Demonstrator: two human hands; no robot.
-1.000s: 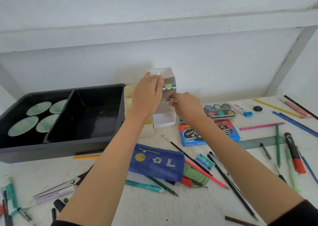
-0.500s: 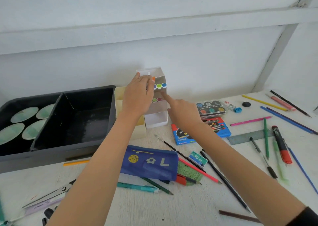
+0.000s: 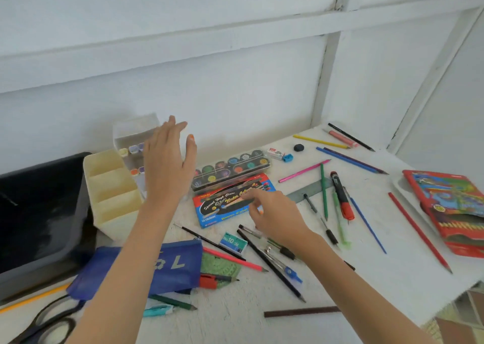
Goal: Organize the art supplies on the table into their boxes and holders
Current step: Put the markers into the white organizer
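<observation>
Two hands: left hand spread, empty, beside marker box; right hand loosely curled, empty.
Watercolour carton: flat on bench, beneath right hand.
Handling: likely light, crushable card; pinch long edges.

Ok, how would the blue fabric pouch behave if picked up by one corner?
Probably floppy: the blue pouch looks like thin cloth with soft, uneven edges. Likely light, as it lies rather flat. It should slide, not roll.
</observation>
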